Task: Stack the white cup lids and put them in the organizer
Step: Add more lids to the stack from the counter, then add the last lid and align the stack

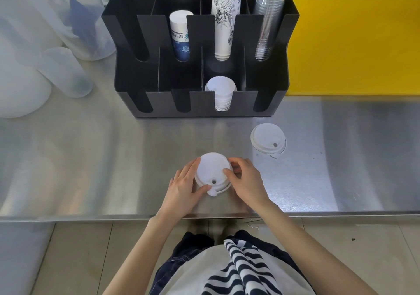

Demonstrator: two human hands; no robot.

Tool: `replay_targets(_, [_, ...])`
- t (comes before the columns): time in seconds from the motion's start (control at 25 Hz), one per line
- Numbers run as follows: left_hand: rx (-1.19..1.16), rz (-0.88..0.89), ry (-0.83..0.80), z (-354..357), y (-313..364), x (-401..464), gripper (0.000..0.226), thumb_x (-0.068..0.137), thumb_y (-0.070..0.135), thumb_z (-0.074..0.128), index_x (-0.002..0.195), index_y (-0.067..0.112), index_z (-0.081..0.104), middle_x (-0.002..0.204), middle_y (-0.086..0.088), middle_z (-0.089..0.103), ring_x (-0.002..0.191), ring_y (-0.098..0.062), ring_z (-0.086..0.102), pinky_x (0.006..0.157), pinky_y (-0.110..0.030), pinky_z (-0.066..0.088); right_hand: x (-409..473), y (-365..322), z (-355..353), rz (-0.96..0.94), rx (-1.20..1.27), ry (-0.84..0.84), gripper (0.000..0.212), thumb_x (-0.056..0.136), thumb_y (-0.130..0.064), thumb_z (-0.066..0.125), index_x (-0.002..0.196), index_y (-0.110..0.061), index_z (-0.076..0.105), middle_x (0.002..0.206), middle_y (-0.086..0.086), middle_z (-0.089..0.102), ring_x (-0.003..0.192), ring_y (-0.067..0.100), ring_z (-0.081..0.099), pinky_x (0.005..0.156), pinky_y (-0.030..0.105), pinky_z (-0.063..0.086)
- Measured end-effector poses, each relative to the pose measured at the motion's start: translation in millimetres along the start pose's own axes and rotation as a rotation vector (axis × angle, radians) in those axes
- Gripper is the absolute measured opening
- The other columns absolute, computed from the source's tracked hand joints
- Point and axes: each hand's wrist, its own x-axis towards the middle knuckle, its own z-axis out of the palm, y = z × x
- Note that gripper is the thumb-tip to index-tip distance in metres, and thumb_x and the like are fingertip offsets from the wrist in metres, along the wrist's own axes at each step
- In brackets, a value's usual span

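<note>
A small stack of white cup lids (212,171) rests on the steel counter near its front edge. My left hand (184,185) cups its left side, thumb under the near rim. My right hand (244,177) grips its right side, thumb on the top lid. One more white lid (268,140) lies alone on the counter to the right, apart from both hands. The black organizer (159,100) stands behind. Its front row holds a stack of white lids (221,88) in the third slot from the left.
The organizer's back row holds a blue-printed paper cup stack (180,36), a tall white patterned cup stack (225,21) and clear plastic cups (268,21). A yellow board (354,44) lies at the right. Translucent plastic containers (56,67) stand at the left. The counter edge (91,217) runs below my hands.
</note>
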Motion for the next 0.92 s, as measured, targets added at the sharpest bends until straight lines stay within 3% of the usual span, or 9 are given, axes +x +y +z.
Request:
replay_targets(0.28, [0.038,-0.013,-0.050,-8,11,13,0.084,0.075,0.041,0.065,0.140,0.018,0.018,0.149,-0.004,0.026,0.133,-0.026,0.027,0.108,-0.042,0.027,3,1,-9,-0.030,-0.045,0.005,0.036,0.090,-0.028,0.047,0.124,-0.015,0.049,0.127,0.006,0.053,0.113,0.021,0.053,0.092,0.024,0.037])
replay_targets(0.44, [-0.042,-0.023,-0.030,-13,37,34,0.068,0.086,0.036,0.052,0.141,0.013,0.018,0.146,-0.009,0.031,0.131,-0.027,0.029,0.108,-0.037,0.025,11,6,-34,-0.087,-0.091,0.085,0.039,0.091,-0.025,0.045,0.129,-0.015,0.044,0.139,0.003,0.047,0.126,0.019,0.043,0.097,0.019,0.028])
replay_targets(0.56, [-0.097,-0.024,-0.033,-11,66,56,0.054,0.092,0.031,0.043,0.138,0.009,0.026,0.144,-0.012,0.035,0.132,-0.028,0.031,0.110,-0.037,0.028,24,15,-60,-0.042,-0.113,0.132,0.042,0.091,-0.023,0.045,0.132,-0.014,0.040,0.145,0.005,0.040,0.133,0.023,0.036,0.107,0.028,0.027])
replay_targets(0.72, [-0.092,-0.063,-0.098,6,104,87,0.047,0.092,0.029,0.042,0.132,0.005,0.037,0.138,-0.017,0.042,0.127,-0.032,0.040,0.108,-0.043,0.032,42,30,-89,0.010,-0.168,0.170,0.043,0.091,-0.021,0.043,0.133,-0.012,0.039,0.147,0.008,0.037,0.128,0.027,0.041,0.106,0.034,0.032])
replay_targets(0.92, [0.040,-0.175,-0.197,31,122,111,0.041,0.091,0.028,0.041,0.100,-0.011,0.048,0.118,-0.031,0.051,0.112,-0.044,0.045,0.098,-0.051,0.039,63,45,-106,0.075,-0.213,0.108,0.043,0.089,-0.018,0.046,0.129,-0.005,0.037,0.140,0.015,0.042,0.121,0.034,0.045,0.098,0.040,0.040])
